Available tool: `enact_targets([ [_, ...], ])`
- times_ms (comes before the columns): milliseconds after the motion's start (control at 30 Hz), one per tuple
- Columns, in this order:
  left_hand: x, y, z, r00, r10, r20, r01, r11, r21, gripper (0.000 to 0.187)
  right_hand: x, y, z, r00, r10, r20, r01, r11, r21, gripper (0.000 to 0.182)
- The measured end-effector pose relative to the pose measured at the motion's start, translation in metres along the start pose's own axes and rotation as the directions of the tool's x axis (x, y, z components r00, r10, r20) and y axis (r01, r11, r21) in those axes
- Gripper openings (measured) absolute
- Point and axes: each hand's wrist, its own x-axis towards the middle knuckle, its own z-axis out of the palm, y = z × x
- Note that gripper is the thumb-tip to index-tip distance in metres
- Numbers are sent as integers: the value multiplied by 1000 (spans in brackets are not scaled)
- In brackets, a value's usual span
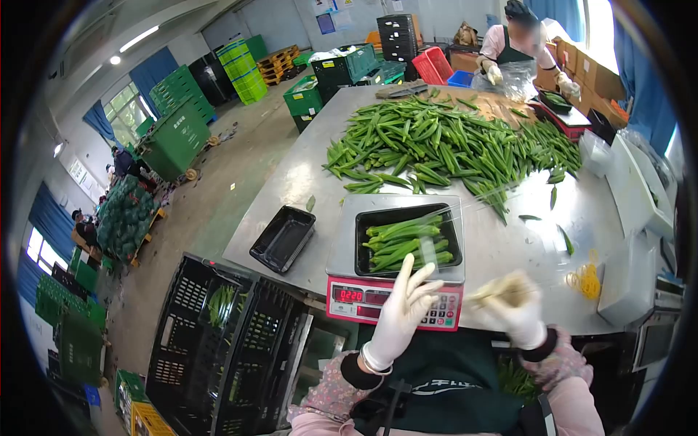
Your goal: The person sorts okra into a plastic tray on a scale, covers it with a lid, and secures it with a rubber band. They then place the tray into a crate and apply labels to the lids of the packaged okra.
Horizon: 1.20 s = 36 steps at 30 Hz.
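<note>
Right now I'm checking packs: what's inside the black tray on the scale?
Green okra pods lie inside the black tray; what lies beneath the top pods is covered.

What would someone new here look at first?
Probably the big heap of green okra, spread over the far part of the metal table. Next might come the glowing red numbers on the scale at the near edge, with a black tray of okra on top. The white-gloved left hand stands out too, right in front of the scale.
</note>
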Motion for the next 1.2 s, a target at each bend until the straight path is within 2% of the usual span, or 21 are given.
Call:
enact_targets([
  [33, 5, 14, 8, 990, -95, -105, 80, 987, -138, 78, 1, 5, 18, 992, 48, 116, -57, 995, 77, 20],
  [100, 8, 17, -4, 972, -45, -233, 32, 998, -61, 73, 11, 9, 36, 980, 17, 198, -27, 998, 52, 17],
  [133, 11, 22, -7, 946, 4, -323, -11, 1000, -20, 69, 20, 7, 38, 988, -14, 153, -5, 992, 124, 13],
  [233, 27, 33, -32, 887, 91, -452, 13, 975, 221, 65, 57, 21, 4, 981, 166, -102, -129, 945, 299, 38],
  [267, 33, 35, -40, 893, 34, -449, 74, 973, 220, 64, 68, 27, 0, 980, 169, -107, -131, 945, 298, 38],
  [333, 44, 28, -58, 900, -32, -435, 180, 936, 302, 62, 88, 40, -6, 970, 131, -205, -149, 986, -74, 41],
  [367, 50, 14, -68, 901, -35, -433, 182, 935, 304, 62, 95, 48, -7, 969, 133, -208, -150, 986, -71, 41],
  [400, 56, 1, -75, 902, 213, -375, 106, 733, 672, 59, 101, 56, -8, 961, 148, -233, -190, 967, -170, 40],
  [433, 59, -10, -81, 882, 418, -219, 43, 390, 920, 56, 108, 64, -9, 954, 158, -256, -227, 936, -269, 39],
  [467, 60, -5, -76, 884, 424, -196, 105, 229, 968, 54, 111, 67, -4, 952, 144, -272, -224, 930, -292, 38],
  [500, 60, -8, -78, 882, 426, -202, 111, 229, 967, 54, 111, 67, -1, 953, 145, -265, -223, 929, -294, 38],
  [600, 51, -18, -83, 880, 297, -371, 162, 546, 822, 50, 106, 71, 9, 965, 16, -260, -169, 798, -578, 40],
  [633, 47, -21, -86, 875, 297, -382, 173, 546, 820, 50, 102, 72, 13, 968, 23, -250, -168, 798, -579, 40],
  [700, 41, -25, -91, 852, 276, -445, 121, 723, 680, 48, 96, 66, 22, 969, -11, -246, -165, 712, -683, 40],
  [767, 36, -28, -93, 846, 217, -487, 134, 797, 589, 47, 96, 60, 28, 964, 73, -256, -236, 681, -693, 41],
  [867, 34, -29, -90, 819, 169, -548, 101, 898, 427, 46, 100, 66, 28, 979, -27, -203, -139, 643, -754, 46],
  [933, 34, -28, -88, 805, 135, -578, 67, 947, 314, 46, 108, 81, 23, 981, -194, -29, 139, 792, -594, 51],
  [967, 34, -28, -89, 799, 116, -590, 49, 965, 256, 45, 112, 84, 23, 981, -192, -29, 138, 793, -594, 51],
  [1100, 37, -20, -101, 831, 76, -551, 150, 924, 353, 47, 117, 85, 24, 993, -109, 40, 110, 780, -616, 55],
  [1167, 44, -12, -119, 899, 169, -403, 227, 607, 762, 47, 118, 83, 24, 995, -88, 38, 92, 768, -633, 55],
  [1200, 55, -7, -120, 878, 345, -331, 81, 575, 814, 46, 117, 82, 25, 995, -87, 43, 94, 772, -628, 56],
])
